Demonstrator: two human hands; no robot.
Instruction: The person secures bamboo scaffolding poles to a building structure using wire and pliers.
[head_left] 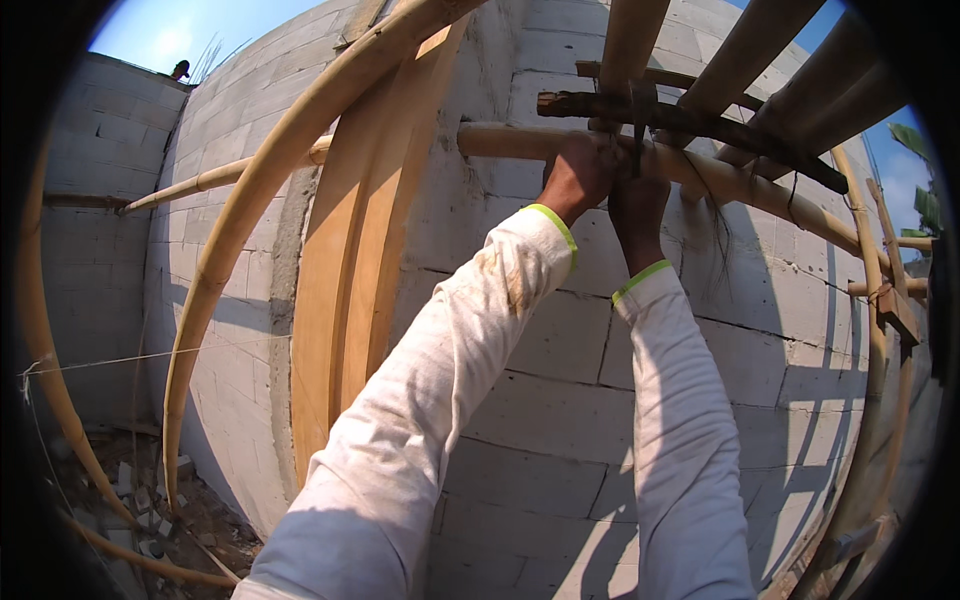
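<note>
Both my arms, in white sleeves with lime-green cuffs, reach up to a horizontal bamboo pole [502, 141] in front of the wall. My left hand [580, 180] is closed against the underside of this pole; whatever its fingers grip is hidden. Just right of it and slightly lower, my right hand [638, 208] is closed around the lower end of a dark, narrow strip [640, 115] that runs upward past the pole. A dark, rough wooden batten [730, 128] crosses above the pole. Loose dark fibres [715, 225] dangle right of my hands.
Several thick bamboo poles [750, 55] extend overhead. A pale block wall [545, 415] stands ahead, with wooden boards [360, 235] upright at its left. A curved bamboo pole [215, 265] slants across the left. Rubble [150, 515] lies below left, and upright bamboo [868, 370] stands right.
</note>
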